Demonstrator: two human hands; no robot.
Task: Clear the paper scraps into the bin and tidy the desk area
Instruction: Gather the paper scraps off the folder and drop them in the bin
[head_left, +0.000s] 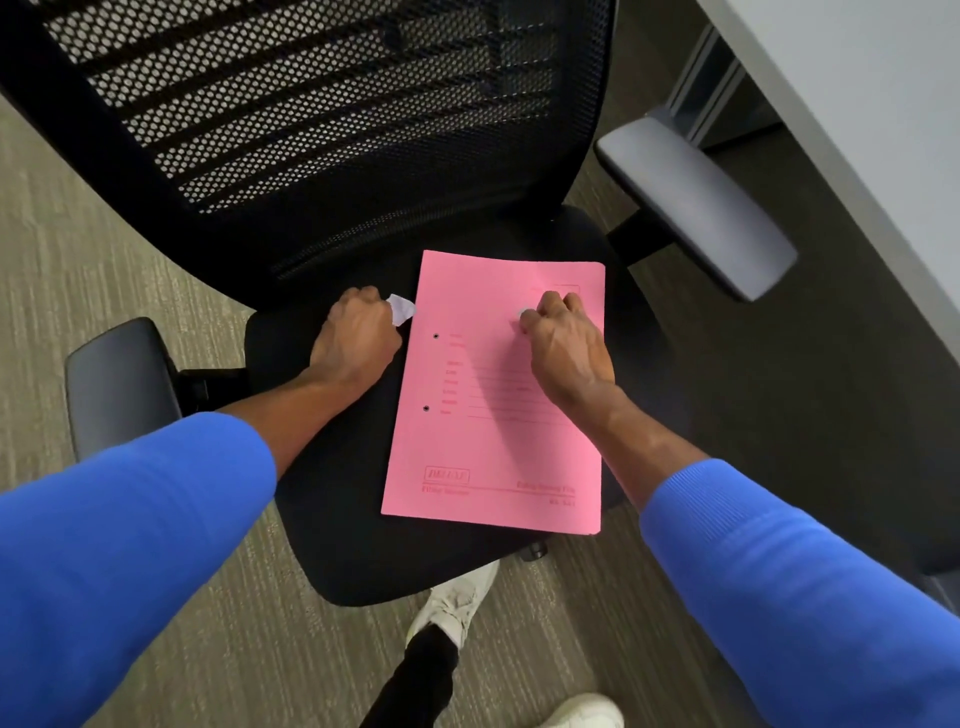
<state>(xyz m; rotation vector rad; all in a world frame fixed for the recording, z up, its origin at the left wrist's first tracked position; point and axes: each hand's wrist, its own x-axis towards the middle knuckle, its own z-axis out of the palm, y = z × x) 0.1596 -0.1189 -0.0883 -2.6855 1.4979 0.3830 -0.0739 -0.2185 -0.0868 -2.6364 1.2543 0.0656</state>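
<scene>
- While the pink file folder (496, 395) lies flat on the black seat of the office chair (332, 519), its long axis running away from the person toward the mesh backrest (311, 104), both hands work at its far half.
- The left hand (356, 338) sits just off the folder's left edge, fingers curled shut around a white paper scrap (401, 307) that pokes out toward the folder.
- The right hand (566, 348) rests on the folder itself, fingers (550, 306) pinched narrow on what looks like a second small pale scrap (522, 314) at their tips; it is too small and blurred to be sure of.
- No bin shows anywhere in view, so which way the scraps must travel cannot be told.
- Only a corner of the desk (857, 104) shows at upper right, its top cut off.
- Printing on the folder is too faint to read.
</scene>
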